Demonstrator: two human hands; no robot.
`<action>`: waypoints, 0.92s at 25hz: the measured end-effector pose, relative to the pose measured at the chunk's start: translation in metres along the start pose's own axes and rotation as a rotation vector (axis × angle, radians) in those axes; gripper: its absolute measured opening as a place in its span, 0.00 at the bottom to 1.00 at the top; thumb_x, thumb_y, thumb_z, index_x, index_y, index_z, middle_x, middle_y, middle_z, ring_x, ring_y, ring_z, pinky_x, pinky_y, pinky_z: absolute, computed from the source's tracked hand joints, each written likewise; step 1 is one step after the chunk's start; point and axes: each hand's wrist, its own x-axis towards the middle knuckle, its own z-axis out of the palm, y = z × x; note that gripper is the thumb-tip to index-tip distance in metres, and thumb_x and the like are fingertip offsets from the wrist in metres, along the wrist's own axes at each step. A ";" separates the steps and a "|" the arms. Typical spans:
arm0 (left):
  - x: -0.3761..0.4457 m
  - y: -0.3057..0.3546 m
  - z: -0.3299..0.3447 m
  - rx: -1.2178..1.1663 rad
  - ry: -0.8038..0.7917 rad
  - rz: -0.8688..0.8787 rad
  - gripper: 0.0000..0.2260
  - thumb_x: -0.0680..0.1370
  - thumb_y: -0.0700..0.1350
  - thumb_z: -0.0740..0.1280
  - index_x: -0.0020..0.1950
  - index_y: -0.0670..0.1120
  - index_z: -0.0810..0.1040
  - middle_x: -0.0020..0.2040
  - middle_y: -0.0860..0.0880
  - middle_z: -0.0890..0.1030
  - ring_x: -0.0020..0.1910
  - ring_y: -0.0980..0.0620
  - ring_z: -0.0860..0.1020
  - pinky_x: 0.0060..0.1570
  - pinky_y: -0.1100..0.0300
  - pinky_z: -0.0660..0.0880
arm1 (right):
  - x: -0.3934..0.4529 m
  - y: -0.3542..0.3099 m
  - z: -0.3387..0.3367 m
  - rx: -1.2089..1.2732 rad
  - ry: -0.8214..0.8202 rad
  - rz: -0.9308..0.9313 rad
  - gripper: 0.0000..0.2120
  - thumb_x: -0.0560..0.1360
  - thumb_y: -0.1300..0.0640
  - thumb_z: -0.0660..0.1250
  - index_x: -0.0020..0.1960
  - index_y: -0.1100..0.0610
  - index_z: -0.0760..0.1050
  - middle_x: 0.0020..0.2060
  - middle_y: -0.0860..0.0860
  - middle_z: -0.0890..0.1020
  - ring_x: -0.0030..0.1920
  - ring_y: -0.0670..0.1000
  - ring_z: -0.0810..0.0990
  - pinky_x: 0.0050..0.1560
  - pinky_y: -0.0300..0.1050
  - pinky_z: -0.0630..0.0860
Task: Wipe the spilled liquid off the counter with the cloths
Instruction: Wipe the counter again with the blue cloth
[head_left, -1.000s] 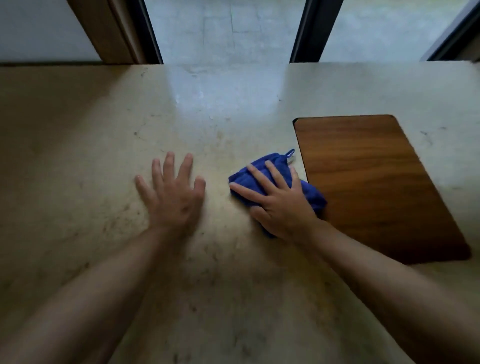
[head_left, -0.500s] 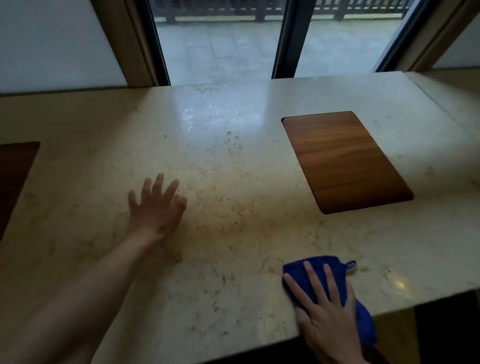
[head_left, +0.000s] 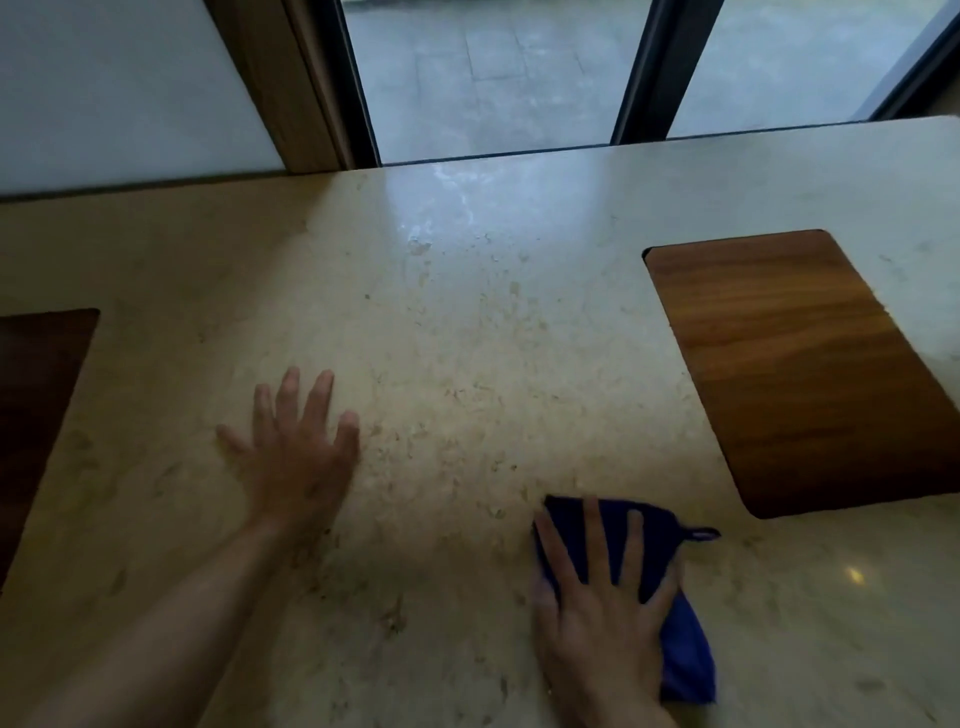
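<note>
Speckled beige stone table (head_left: 467, 364) with two wooden boards (head_left: 800, 364) (head_left: 36, 405), a blue cloth (head_left: 680, 649), both hands flat.

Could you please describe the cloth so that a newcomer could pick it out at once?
On the pale stone counter, look at the near edge, just before the wooden inset panel. The blue cloth lies flat under the right hand; it is the only blue item, with a small loop.

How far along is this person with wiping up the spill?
Done: the stone counter in front of the hands shows no obvious puddle, though dim light makes that hard to judge. In hand: the right hand presses the blue cloth flat on the near edge; the left hand rests bare on the counter. Left: glossy streaks near the window may be wet.
</note>
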 end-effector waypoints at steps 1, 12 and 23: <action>-0.001 0.000 -0.001 0.010 0.003 -0.001 0.25 0.78 0.62 0.47 0.75 0.60 0.57 0.79 0.50 0.56 0.78 0.43 0.51 0.67 0.27 0.46 | 0.029 -0.011 -0.005 0.016 0.009 -0.008 0.27 0.79 0.38 0.42 0.76 0.40 0.60 0.78 0.54 0.60 0.76 0.67 0.54 0.66 0.79 0.47; 0.002 0.005 -0.008 0.065 -0.046 -0.021 0.28 0.75 0.61 0.53 0.75 0.56 0.63 0.78 0.48 0.61 0.77 0.43 0.56 0.67 0.29 0.52 | 0.357 -0.061 -0.085 0.061 0.079 0.109 0.28 0.78 0.42 0.45 0.77 0.35 0.43 0.80 0.48 0.44 0.77 0.63 0.39 0.68 0.76 0.37; 0.006 0.005 -0.003 0.102 0.002 0.026 0.31 0.71 0.59 0.58 0.74 0.54 0.68 0.76 0.46 0.65 0.75 0.39 0.61 0.66 0.27 0.52 | 0.524 -0.099 -0.126 -0.052 -0.010 -0.254 0.27 0.78 0.45 0.41 0.76 0.32 0.43 0.80 0.43 0.48 0.78 0.58 0.42 0.71 0.73 0.40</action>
